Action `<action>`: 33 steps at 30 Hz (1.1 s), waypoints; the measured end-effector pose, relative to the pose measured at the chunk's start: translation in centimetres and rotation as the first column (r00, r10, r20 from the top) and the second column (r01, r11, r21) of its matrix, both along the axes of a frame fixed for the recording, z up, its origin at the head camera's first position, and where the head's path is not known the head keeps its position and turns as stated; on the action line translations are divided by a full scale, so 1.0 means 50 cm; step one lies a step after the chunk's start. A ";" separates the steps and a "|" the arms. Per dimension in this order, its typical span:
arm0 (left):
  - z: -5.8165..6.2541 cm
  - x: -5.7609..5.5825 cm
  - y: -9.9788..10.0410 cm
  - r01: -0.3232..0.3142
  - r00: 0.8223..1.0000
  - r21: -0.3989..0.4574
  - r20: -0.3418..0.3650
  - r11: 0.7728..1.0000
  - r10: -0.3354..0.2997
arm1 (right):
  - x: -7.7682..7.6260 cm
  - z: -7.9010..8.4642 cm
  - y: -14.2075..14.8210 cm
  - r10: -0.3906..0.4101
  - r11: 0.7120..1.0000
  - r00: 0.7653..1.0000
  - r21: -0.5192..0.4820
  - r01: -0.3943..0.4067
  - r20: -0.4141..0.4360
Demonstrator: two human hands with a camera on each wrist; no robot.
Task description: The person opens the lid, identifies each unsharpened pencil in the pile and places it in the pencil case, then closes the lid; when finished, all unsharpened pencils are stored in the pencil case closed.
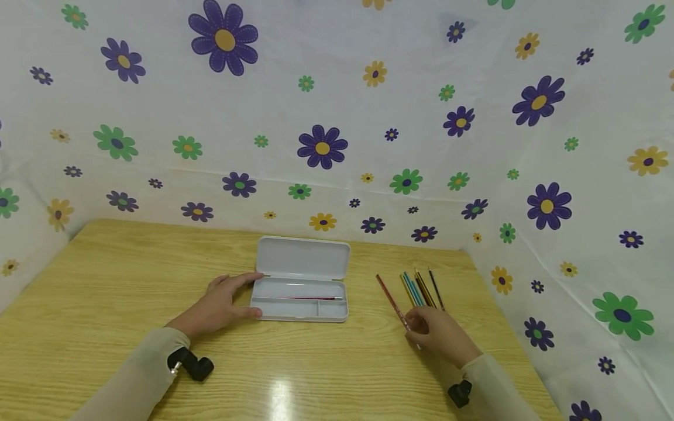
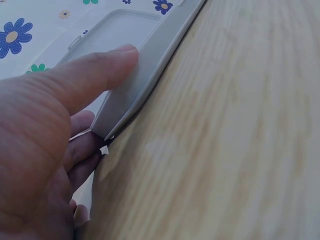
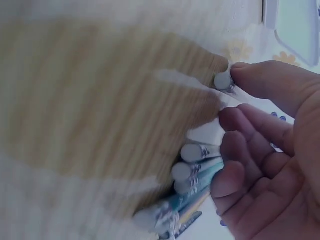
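Note:
An open white pencil case (image 1: 302, 316) lies on the table, its lid (image 1: 302, 257) folded back. One thin dark-red pencil (image 1: 316, 298) rests inside it. My left hand (image 1: 218, 304) grips the case's left end, with the thumb (image 2: 112, 70) on the front wall and a finger at the back corner. To the right, my right hand (image 1: 439, 333) pinches a red pencil (image 1: 390, 297) near its close end, between thumb and index finger. A white round pencil end (image 3: 223, 81) shows by the thumb in the right wrist view. Several coloured pencils (image 1: 423, 287) lie just beyond that hand.
The wood-grain table (image 1: 295, 362) carries the case and pencils. A white cloth (image 1: 274, 111) with printed flowers hangs along its back and right side. Between the case and the loose pencils lies a stretch of bare tabletop (image 1: 363, 310).

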State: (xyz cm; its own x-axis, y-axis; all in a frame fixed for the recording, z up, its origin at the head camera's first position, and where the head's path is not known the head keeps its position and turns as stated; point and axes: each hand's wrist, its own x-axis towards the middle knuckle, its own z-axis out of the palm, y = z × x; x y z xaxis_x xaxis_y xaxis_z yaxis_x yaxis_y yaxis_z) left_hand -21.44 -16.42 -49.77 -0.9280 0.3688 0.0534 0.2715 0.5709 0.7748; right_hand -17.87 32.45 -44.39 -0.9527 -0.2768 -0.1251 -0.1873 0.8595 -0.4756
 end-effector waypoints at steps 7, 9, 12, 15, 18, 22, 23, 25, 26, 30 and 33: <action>0.003 0.002 -0.004 -0.010 1.000 0.002 0.005 1.000 0.010 | 0.028 0.009 0.000 -0.007 1.000 0.999 0.012 0.007 0.048; 0.003 0.003 -0.004 -0.011 1.000 0.007 0.002 1.000 0.011 | 0.029 0.010 -0.005 -0.002 1.000 0.999 0.003 0.002 0.041; 0.002 0.003 -0.004 -0.008 1.000 0.013 0.005 1.000 0.008 | 0.029 0.010 -0.011 -0.006 1.000 1.000 0.003 0.006 0.020; -0.002 0.004 -0.004 -0.004 1.000 0.011 0.006 1.000 0.004 | 0.029 0.010 -0.014 -0.043 0.999 0.999 0.013 0.043 0.002; -0.006 0.004 -0.004 0.001 1.000 0.010 -0.002 1.000 -0.001 | 0.025 0.010 -0.010 -0.097 0.995 0.995 0.029 0.098 -0.030; -0.008 0.002 -0.005 0.002 1.000 0.009 -0.013 1.000 -0.002 | 0.021 0.020 0.004 -0.132 0.990 0.985 0.036 0.137 -0.114; -0.008 0.001 -0.005 0.002 1.000 0.009 -0.014 1.000 -0.002 | 0.021 0.024 0.008 -0.134 0.990 0.982 0.030 0.139 -0.133; -0.008 0.000 -0.004 0.001 1.000 0.008 -0.015 1.000 -0.001 | 0.020 0.032 0.014 -0.127 0.991 0.976 0.013 0.131 -0.175; -0.008 0.000 -0.004 0.001 1.000 0.007 -0.015 1.000 -0.001 | 0.020 0.037 0.016 -0.120 0.993 0.973 0.000 0.122 -0.196; -0.007 -0.001 -0.002 0.001 1.000 0.002 -0.019 1.000 -0.001 | 0.015 0.045 0.020 -0.110 0.994 0.952 -0.038 0.104 -0.287; -0.005 0.000 0.000 -0.001 1.000 0.005 -0.013 1.000 0.001 | 0.010 0.045 0.018 -0.092 0.996 0.932 -0.046 0.081 -0.351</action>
